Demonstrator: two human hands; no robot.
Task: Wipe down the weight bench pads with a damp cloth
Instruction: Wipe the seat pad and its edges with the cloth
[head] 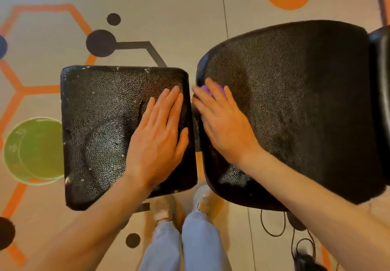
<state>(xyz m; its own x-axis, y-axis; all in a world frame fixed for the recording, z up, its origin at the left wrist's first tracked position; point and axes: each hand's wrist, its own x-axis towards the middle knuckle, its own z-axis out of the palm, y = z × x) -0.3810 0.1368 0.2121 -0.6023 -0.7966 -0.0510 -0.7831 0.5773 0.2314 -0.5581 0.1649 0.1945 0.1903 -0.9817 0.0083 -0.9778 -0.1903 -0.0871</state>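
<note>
Two black pads sit side by side: seat pad [101,127], back pad [295,106] running rightward, cut off. Left hand [157,135] flat on seat, fingers straight; right hand [223,123] presses purple cloth [205,89], mostly hidden.

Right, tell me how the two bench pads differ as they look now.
The left pad is squarish with rounded corners; the right pad is longer and runs on toward the frame's right edge. The left pad shows pale chips and scuffs along its edges; the right pad's edges look cleaner. The left hand rests flat and bare on the left pad; the right hand presses a purple cloth onto the right pad. Both are black with a pebbled texture.
</note>
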